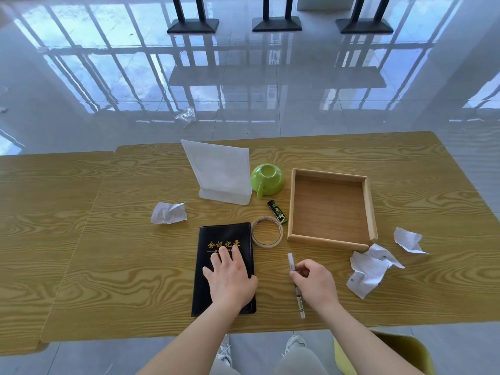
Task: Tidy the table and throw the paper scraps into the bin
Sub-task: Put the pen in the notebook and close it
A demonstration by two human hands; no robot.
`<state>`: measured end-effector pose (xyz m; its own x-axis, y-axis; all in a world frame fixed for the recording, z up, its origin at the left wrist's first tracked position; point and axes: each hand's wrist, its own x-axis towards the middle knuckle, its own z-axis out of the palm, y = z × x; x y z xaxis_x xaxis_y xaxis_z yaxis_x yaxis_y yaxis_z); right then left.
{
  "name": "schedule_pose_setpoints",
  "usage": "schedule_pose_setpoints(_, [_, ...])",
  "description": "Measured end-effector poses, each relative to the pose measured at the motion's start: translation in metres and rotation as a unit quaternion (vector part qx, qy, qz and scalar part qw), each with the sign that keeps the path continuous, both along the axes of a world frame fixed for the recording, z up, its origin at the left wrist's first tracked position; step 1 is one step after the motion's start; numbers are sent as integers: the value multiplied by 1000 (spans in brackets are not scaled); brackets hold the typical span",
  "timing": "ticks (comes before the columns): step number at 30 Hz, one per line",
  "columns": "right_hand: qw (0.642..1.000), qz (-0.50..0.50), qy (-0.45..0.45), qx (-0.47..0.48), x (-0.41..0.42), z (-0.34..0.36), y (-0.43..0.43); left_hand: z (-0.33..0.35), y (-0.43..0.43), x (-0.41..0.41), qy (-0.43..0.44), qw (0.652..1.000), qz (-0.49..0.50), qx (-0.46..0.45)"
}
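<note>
nearest the body, a white pen [296, 284] is being taken up by the right hand [315, 285]: the fingers are curled and the barrel is pinched between thumb and fingertips near its upper half, while the lower end appears to lie on the wooden table [130, 266]. beside it, the left hand [230, 277] is laid flat, fingers slightly spread, on a black notebook [224, 269] with gold lettering, which is thereby steadied.

the step in hand is judged to be the sorting of stationery; the scraps have not yet been dealt with. the next move probably calls for the pen to be lifted clear and set down somewhere orderly, perhaps in the wooden tray [331, 208] just beyond it, which stands empty. no bin is seen in this view, so it will have to be found before the paper can be thrown away.

three crumpled paper scraps are seen on the table: a large lined one [370, 269] at the tray's near right corner, a smaller one [408, 239] further right, and one [169, 213] to the left, well apart from the notebook. all are light, creased and easily crushed.

further off, a translucent tape roll [267, 231] lies flat, with a small black lighter-like object [278, 211] just behind it. an overturned glossy green cup [266, 181] and a frosted plastic sign stand [221, 171] are placed behind these. beyond the table, a clear wrapper [186, 115] lies on the shiny tiled floor.
</note>
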<state>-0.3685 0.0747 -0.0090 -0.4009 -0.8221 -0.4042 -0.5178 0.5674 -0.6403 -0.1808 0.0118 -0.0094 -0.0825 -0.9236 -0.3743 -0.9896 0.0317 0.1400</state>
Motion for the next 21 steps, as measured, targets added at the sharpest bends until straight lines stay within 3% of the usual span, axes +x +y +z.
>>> schedule_pose_setpoints(4, [999,-4,-39,-9,7,3,-3,6,-4,6,26,999,-14,24])
schedule_pose_setpoints(10, [996,-15,-91,-17,17,6,-8,32,-16,40,190,981,5,51])
schedule_pose_setpoints(16, [990,-24,-140,-17,30,7,-14,66,-21,71,256,967,23,3])
schedule_pose_setpoints(21, [976,-50,-213,-8,46,11,-28,81,-12,106,305,946,109,-20])
